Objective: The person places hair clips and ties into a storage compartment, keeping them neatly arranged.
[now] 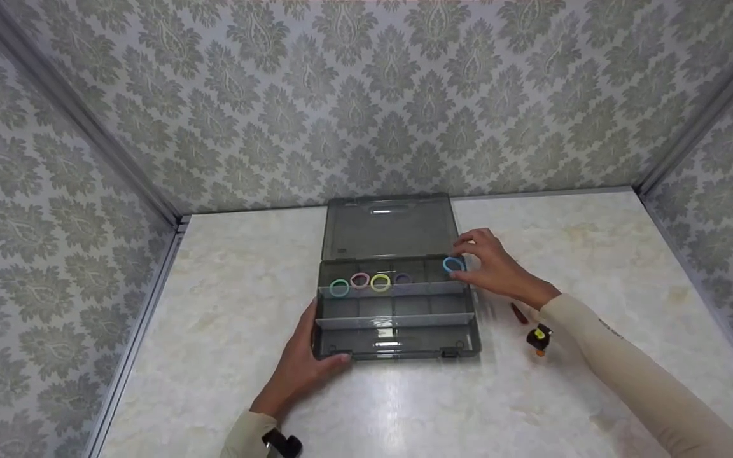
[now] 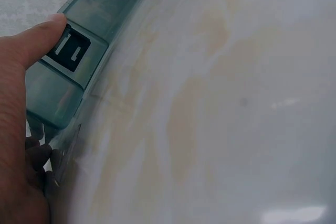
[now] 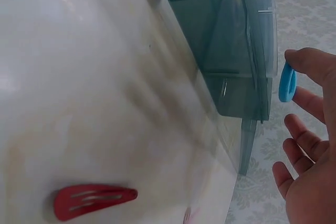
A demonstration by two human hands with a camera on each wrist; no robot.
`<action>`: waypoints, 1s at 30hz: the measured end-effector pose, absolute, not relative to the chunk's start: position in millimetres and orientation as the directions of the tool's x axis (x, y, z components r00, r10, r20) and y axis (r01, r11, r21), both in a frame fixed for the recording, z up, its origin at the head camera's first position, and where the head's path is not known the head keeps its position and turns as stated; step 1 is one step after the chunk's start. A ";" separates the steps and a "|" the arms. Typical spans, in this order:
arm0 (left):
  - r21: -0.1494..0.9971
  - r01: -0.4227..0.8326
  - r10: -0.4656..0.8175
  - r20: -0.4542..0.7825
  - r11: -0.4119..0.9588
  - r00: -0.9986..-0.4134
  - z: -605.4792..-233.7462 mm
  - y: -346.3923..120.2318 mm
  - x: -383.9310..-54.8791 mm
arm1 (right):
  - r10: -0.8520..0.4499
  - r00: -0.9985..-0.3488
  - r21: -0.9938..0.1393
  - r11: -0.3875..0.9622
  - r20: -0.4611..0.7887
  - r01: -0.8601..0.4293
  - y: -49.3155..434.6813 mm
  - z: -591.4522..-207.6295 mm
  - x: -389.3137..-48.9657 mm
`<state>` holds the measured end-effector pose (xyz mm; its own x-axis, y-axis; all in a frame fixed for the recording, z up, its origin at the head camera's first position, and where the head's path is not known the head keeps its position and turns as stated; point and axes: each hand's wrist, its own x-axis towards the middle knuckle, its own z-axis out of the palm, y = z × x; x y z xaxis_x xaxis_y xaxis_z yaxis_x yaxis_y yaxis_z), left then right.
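Observation:
A dark translucent plastic organizer box (image 1: 430,340) lies with its lid (image 1: 392,232) folded back behind it. My left hand (image 1: 303,366) grips its front left corner, the thumb on the front wall beside a latch slot (image 2: 71,48). My right hand (image 1: 497,270) pinches a blue hair tie (image 3: 284,85) between thumb and index finger, over the right end of the back row; the other fingers are spread. Along that row sit a green hair tie (image 1: 331,288), a pink one (image 1: 360,274), a yellow one (image 1: 373,284) and a dark purple one (image 1: 403,275).
On the marbled table (image 1: 226,305), right of the box, lies a red snap hair clip (image 3: 79,204). Two dividers (image 1: 398,317) split the box into long rows. Patterned wall panels (image 1: 366,114) stand behind the table and at both sides.

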<state>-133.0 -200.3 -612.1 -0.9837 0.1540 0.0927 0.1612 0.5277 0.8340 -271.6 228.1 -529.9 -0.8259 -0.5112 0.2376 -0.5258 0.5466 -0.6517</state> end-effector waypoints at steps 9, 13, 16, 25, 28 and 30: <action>0.836 0.163 0.158 0.092 0.524 -0.983 -612.0 -200.8 -132.7 | -0.562 -0.805 -0.620 0.568 0.188 -0.541 215.0 -529.4 -277.4; 0.836 0.159 0.156 0.089 0.526 -0.984 -611.9 -201.1 -132.5 | -0.587 -0.792 -0.610 0.570 0.166 -0.551 212.0 -530.4 -281.3; 0.833 0.155 0.151 0.087 0.532 -0.985 -611.4 -201.0 -132.3 | -0.607 -0.779 -0.603 0.564 0.160 -0.564 208.5 -530.5 -284.8; 0.817 0.156 0.150 0.086 0.555 -0.985 -612.3 -199.6 -131.6 | -0.658 -0.744 -0.565 0.572 0.116 -0.595 193.4 -530.5 -297.3; 0.821 0.157 0.147 0.090 0.548 -0.985 -612.6 -199.5 -131.7 | -0.668 -0.739 -0.542 0.590 0.089 -0.598 189.3 -531.8 -300.0; 0.824 0.156 0.146 0.089 0.545 -0.985 -613.0 -199.5 -131.9 | -0.677 -0.732 -0.526 0.597 0.076 -0.606 186.6 -532.4 -301.1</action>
